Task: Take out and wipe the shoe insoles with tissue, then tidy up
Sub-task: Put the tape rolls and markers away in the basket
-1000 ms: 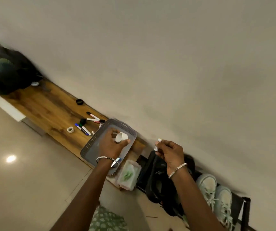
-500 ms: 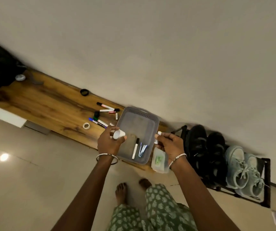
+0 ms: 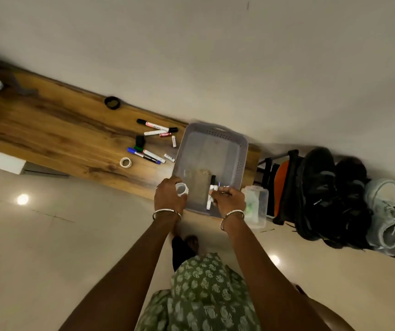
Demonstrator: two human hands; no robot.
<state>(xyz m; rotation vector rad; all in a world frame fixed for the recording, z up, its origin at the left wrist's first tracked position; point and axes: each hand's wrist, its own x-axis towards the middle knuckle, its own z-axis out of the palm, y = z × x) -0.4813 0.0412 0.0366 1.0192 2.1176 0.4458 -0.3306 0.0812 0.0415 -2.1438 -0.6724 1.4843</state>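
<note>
- No lettering is reading legibly anywhere in view.
- Printed labels on the white-barrelled marker pens (image 3: 154,127) lying on the brown wooden board (image 3: 60,130) are showing only as blurred smears.

Dim, warm indoor light. Two round glare spots shine on the glossy floor (image 3: 48,235), one far left of the fingers (image 3: 219,192), one below them to the right. The wall (image 3: 215,56) above is flat grey. The box (image 3: 256,206) just right is blurred. The shoes (image 3: 323,187) beyond it sink into shadow. The counter (image 3: 48,130) darkens to black at its far left end.
</note>
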